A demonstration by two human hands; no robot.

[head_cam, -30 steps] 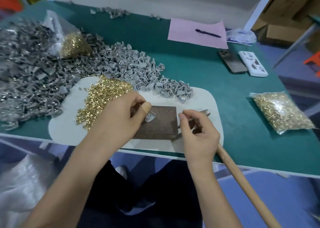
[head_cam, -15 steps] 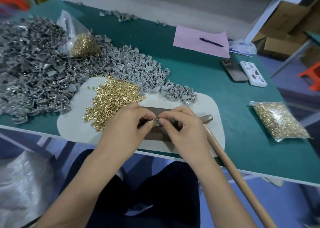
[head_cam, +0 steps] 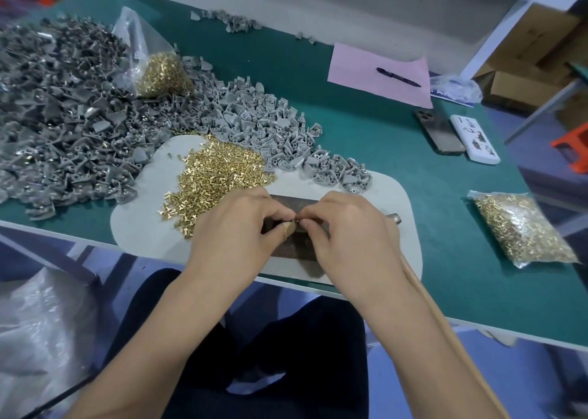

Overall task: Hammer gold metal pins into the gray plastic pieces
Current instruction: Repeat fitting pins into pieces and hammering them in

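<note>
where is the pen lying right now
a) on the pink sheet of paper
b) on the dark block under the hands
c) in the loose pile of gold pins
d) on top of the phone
a: the pen lies on the pink sheet of paper at the far side of the green table, apart from the phone to the right of it.

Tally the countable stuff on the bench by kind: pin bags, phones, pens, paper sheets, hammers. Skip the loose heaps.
Bags of gold pins: 2, one open by the gray pieces, one sealed at the right
Phones: 2, dark and white
Pens: 1
Pink paper sheets: 1
Hammers: 1
Total: 7
</note>
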